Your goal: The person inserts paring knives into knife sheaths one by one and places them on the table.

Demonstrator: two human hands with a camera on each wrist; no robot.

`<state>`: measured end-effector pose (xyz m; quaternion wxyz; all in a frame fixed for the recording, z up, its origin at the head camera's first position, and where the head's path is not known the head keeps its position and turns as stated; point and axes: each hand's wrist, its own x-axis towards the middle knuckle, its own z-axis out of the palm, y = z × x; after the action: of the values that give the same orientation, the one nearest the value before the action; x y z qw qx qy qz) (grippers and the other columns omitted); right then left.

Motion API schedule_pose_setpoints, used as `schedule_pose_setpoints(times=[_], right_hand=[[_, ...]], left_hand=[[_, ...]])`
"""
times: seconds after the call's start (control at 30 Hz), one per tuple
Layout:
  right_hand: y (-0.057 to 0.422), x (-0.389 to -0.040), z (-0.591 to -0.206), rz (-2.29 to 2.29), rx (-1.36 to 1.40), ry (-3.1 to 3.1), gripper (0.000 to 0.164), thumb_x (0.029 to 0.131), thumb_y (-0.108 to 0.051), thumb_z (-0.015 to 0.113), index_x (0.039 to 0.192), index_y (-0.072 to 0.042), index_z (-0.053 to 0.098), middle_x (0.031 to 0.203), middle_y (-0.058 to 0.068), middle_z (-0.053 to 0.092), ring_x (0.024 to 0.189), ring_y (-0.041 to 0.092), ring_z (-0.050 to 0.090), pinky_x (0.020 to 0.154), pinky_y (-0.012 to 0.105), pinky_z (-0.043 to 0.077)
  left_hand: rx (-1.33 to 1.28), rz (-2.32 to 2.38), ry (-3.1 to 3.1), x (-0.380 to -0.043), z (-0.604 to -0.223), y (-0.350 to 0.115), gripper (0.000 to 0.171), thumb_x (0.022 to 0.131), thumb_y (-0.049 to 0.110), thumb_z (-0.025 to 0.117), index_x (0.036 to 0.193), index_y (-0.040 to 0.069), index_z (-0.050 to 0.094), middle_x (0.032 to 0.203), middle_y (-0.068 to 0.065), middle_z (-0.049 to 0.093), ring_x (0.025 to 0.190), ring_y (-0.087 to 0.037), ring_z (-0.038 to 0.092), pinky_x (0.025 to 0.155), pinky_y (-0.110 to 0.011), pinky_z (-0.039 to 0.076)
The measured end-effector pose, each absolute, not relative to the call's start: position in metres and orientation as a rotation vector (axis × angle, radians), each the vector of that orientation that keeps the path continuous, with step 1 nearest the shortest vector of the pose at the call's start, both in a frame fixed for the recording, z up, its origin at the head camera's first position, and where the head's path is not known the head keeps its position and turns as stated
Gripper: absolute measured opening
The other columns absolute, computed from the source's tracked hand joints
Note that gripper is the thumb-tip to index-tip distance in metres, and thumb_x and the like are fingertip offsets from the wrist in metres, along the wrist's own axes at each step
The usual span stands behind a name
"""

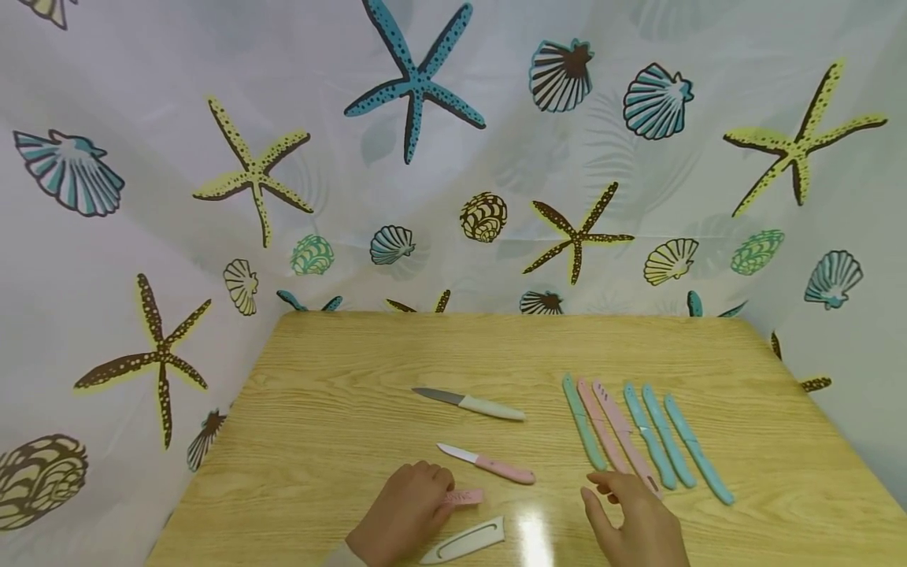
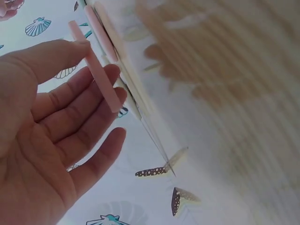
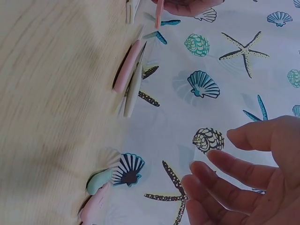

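Note:
My left hand [image 1: 409,508] pinches a pink knife sheath [image 1: 464,498] between thumb and fingertips; the left wrist view shows this pink sheath [image 2: 101,77] from its edge. Beyond it lies a pink-handled paring knife [image 1: 505,469] with its blade bare, pointing left. Farther back is a white-handled knife [image 1: 492,408] with a bare grey blade. Nearer me, a white sheath [image 1: 464,542] lies beside the left hand. My right hand [image 1: 634,520] holds nothing, its fingers loosely bent, just short of the row of sheathed knives; the right wrist view shows the hand [image 3: 243,183] empty too.
At the right, a green knife [image 1: 585,425], two pink knives [image 1: 623,429] and several blue knives [image 1: 697,449] lie side by side in their sheaths. A white curtain [image 1: 453,157] with sea-shell prints stands behind the wooden table [image 1: 340,354] and along its sides.

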<state>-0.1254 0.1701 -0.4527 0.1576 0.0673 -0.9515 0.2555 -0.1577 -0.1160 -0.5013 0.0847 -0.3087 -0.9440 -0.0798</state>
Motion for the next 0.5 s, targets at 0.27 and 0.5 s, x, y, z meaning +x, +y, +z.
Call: schedule_pose_setpoints(times=[0.27,0.5], right_hand=[[0.160,-0.126,-0.455,0.742,0.246,-2.731,0.017,0.083,-0.017,0.074,0.096,-0.006,0.070,0.084,0.001,0.068,0.074,0.018,0.063,0.057,0.034,0.055],[0.152,-0.132,-0.458,0.805,0.276,-2.773,0.018,0.083,-0.016,0.075,0.097,-0.005,0.070,0.086,0.002,0.068,0.076,0.018,0.063,0.062,0.034,0.056]], left_hand=[[-0.889,-0.278,-2.608,-0.163,-0.495,-0.126,0.017,0.085,0.026,0.074,0.093,0.012,0.067,0.087,0.003,0.064,0.077,-0.010,0.059,0.065,-0.023,0.051],[-0.833,-0.305,-2.481,-0.165,-0.487,-0.131,0.014,0.087,0.021,0.072,0.095,0.012,0.065,0.090,0.003,0.063,0.083,-0.012,0.059,0.071,-0.027,0.052]])
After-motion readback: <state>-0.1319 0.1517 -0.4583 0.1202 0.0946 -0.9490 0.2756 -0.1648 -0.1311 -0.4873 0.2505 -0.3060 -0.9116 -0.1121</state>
